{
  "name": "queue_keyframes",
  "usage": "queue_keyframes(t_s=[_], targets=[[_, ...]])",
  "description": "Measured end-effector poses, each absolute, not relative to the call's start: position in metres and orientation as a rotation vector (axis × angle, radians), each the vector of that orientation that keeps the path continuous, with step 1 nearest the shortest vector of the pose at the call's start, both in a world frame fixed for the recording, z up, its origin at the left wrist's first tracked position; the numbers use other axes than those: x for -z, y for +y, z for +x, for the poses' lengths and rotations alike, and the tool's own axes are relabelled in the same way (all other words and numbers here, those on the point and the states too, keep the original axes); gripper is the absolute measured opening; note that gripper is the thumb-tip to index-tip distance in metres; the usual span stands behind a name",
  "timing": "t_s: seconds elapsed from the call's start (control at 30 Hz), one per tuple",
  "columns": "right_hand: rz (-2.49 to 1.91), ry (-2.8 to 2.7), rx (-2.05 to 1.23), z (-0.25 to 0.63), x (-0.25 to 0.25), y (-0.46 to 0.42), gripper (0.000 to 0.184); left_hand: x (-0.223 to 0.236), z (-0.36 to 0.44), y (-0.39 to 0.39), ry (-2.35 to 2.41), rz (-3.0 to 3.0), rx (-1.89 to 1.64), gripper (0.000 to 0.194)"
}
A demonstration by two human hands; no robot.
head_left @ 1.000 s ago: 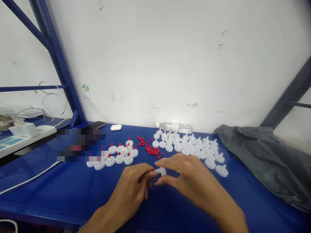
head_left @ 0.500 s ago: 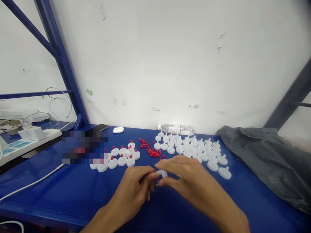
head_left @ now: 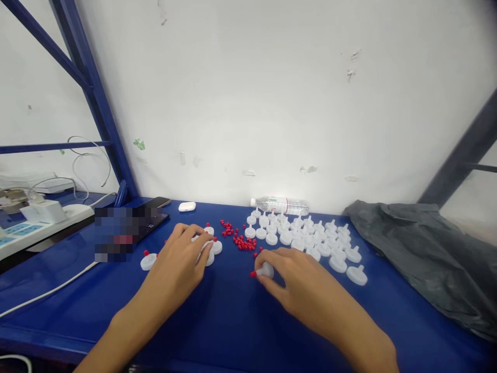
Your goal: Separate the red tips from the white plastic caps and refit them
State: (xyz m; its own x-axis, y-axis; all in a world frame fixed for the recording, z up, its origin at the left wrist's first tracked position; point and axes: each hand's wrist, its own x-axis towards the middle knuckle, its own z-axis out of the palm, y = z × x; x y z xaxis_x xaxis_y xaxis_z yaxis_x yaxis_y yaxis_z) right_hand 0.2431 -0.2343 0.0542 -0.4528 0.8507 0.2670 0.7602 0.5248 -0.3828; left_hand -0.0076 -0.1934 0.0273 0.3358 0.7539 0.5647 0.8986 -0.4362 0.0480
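While the right hand [head_left: 298,277] has stayed almost where it was half a second ago, the left hand [head_left: 178,261] has let go of the spout it was pinching and moved off to the left. It now lies over the finished lids [head_left: 218,247], hiding several of them, its fingers bent down among them; whether they grip one, I cannot tell.

The right hand's thumb and fingers are closed around the rim of a white lid [head_left: 266,269], held above the table [head_left: 225,321] near its front, spout pointing left. Its red tip [head_left: 253,274] is plain to see; half a second ago the left fingers hid the end of that spout.

Behind the right hand, the loose red tips [head_left: 244,244] lie scattered as before, between the finished lids and the bare lids [head_left: 286,238], which stand mostly spout up in a crowd on the right. The bottle [head_left: 279,205] still lies on its side by the wall, and the grey bag [head_left: 423,254] has not shifted. Beside the blurred patch, a lit phone [head_left: 155,223] now shows, just in front of another dark phone [head_left: 158,202].
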Motion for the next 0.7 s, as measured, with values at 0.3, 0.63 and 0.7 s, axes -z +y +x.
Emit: queue_keyframes(t_s=[0.3,0.63,0.7], targets=[[-1.251,-2.345,-0.227,0.242,-0.053,-0.233,0.008,-0.018,-0.022,-0.179,-1.579,-2.316,0.496,0.038],[-1.310,-2.390,-0.271,0.240,-0.052,-0.234,0.013,-0.019,-0.028,-0.173,-1.650,-2.334,0.402,0.029],[-1.314,-2.396,-0.282,0.240,-0.052,-0.234,0.013,-0.020,-0.029,-0.174,-1.659,-2.324,0.436,0.026]])
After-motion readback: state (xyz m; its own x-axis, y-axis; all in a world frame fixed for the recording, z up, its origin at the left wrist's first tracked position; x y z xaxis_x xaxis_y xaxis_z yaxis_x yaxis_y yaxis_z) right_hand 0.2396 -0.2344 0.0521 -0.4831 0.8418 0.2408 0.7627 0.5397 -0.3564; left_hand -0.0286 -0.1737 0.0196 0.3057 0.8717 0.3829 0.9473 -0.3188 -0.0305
